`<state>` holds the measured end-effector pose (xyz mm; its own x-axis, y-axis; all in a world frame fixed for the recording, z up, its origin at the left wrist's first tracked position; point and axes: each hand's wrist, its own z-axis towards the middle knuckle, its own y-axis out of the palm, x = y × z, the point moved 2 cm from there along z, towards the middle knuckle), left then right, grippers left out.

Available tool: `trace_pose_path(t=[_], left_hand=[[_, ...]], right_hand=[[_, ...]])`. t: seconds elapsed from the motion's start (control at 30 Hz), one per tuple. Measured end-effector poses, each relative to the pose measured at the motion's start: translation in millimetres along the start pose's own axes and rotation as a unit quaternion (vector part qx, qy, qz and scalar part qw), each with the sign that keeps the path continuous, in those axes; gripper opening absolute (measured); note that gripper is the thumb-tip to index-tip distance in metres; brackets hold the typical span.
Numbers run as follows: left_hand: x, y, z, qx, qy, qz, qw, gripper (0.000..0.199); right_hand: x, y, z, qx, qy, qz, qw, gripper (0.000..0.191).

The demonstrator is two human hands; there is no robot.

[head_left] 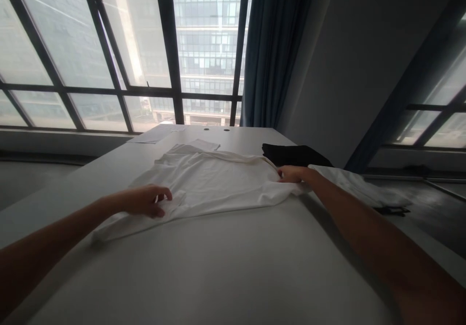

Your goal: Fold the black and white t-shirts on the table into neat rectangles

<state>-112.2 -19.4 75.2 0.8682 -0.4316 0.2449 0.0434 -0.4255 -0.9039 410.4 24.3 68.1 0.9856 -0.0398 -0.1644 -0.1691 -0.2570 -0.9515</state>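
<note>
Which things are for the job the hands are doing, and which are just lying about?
For the job:
white cloth, spread out
left hand and right hand, at the cloth
table underneath

Probably just lying about:
black cloth
white sheets, far left corner
blurry white thing, right

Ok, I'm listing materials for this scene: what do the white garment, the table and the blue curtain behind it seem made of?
White garment: thin matte fabric, perhaps cotton, given its soft creases.
Table: probably laminate, low-sheen, with a smooth, grainless top.
Blue curtain: dull cloth, fibre unclear, hanging in vertical folds.
</note>
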Motion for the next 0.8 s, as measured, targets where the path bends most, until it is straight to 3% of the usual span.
trace_pose_path(t=[0.13, 0.27, 0.33, 0.4, 0.5, 0.57, 0.7, 0.8], left_hand=[[-1.2, -2.9, -7.5, -0.029, 0.007, -0.005, 1.000, 0.043], [1.3, -28.7, -38.4, -0.038, 0.039, -0.053, 0.997, 0.037], [3.6, -40.6, -56.5, -0.060, 0.058, -0.089, 0.993, 0.036], [4.8, -44.0, -67.7, -0.117, 0.067, -0.131, 0.982, 0.041], [1.2, -34.4, -61.6, -0.188, 0.058, -0.169, 0.966, 0.062], [-5.4, -27.0, -43.0, -0.156, 0.058, -0.158, 0.973, 0.067], [-25.2, -25.6, 3.9, 0.007, 0.030, -0.050, 0.998, 0.069], [-39.0, -32.4, 33.5, 0.113, 0.009, 0.060, 0.992, 0.075]], right_hand=[[-17.4, -11.7, -17.3, 0.016, -0.006, -0.058, 0.998, 0.017], [-22.2, -44.2, -39.2, 0.148, -0.005, -0.087, 0.985, 0.024], [-21.0, -53.7, -47.3, 0.180, -0.007, -0.094, 0.979, 0.026], [-18.0, -50.9, -49.5, 0.114, 0.012, -0.087, 0.990, 0.028], [-13.3, -32.6, -44.2, -0.043, 0.064, -0.059, 0.995, 0.032], [-12.8, -23.7, -36.3, -0.052, 0.072, -0.061, 0.994, 0.034], [-15.9, -22.7, -12.7, 0.091, 0.043, -0.110, 0.989, 0.038], [-15.9, -22.9, 8.7, 0.121, 0.049, -0.118, 0.984, 0.046]])
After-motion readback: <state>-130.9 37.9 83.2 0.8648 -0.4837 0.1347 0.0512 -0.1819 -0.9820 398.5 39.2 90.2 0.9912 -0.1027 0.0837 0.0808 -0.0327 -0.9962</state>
